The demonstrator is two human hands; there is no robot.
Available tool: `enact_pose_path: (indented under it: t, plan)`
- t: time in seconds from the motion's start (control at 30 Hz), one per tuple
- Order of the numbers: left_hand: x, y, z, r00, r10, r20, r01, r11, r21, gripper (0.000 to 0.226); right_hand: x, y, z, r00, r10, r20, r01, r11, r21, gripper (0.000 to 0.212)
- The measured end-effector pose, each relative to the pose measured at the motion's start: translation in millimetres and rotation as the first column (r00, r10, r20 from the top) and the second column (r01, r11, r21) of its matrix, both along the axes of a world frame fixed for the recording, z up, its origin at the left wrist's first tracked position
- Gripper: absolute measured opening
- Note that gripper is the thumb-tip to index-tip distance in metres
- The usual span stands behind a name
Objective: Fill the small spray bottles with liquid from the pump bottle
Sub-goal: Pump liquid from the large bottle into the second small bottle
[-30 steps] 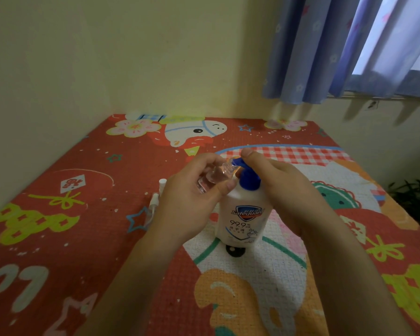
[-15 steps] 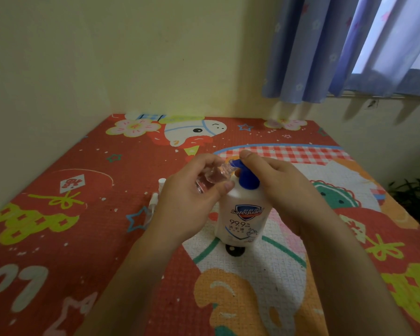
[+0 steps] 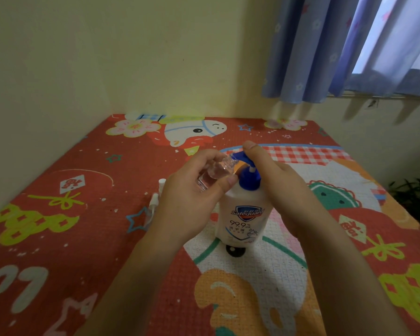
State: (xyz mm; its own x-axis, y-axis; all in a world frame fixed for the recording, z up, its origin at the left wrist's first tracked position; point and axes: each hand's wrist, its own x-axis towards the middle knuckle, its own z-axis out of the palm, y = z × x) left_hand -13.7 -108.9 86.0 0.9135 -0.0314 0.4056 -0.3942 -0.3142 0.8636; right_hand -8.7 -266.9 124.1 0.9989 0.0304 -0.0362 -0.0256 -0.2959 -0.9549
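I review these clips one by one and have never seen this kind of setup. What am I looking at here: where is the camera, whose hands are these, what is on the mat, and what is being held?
There is no machine here: a person works with bare hands, and the one wide-angle camera sits on their head, looking forward and down. So the arms reaching in from the bottom edge are the wearer's own.

The surface is a colourful cartoon mat in a room corner, with a blue curtain at upper right. On it stands a white pump bottle with a blue pump head.

The left hand grips a small clear spray bottle, tilted, its open mouth at the pump's nozzle. The right hand reaches over the pump, thumb on top of it.

Behind the left hand lie small white and clear pieces, probably another spray bottle and its top; they are partly hidden.
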Motion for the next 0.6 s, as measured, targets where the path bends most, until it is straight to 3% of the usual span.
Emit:
enact_pose_path:
  t: [0.6]
  plan:
    - [1.3, 0.5, -2.5, 1.000, 0.009, -0.013, -0.008, 1.000, 0.007, 0.025, 0.2, -5.1, -0.3, 1.000, 0.021, -0.014, -0.021, 1.000, -0.001, 0.041]
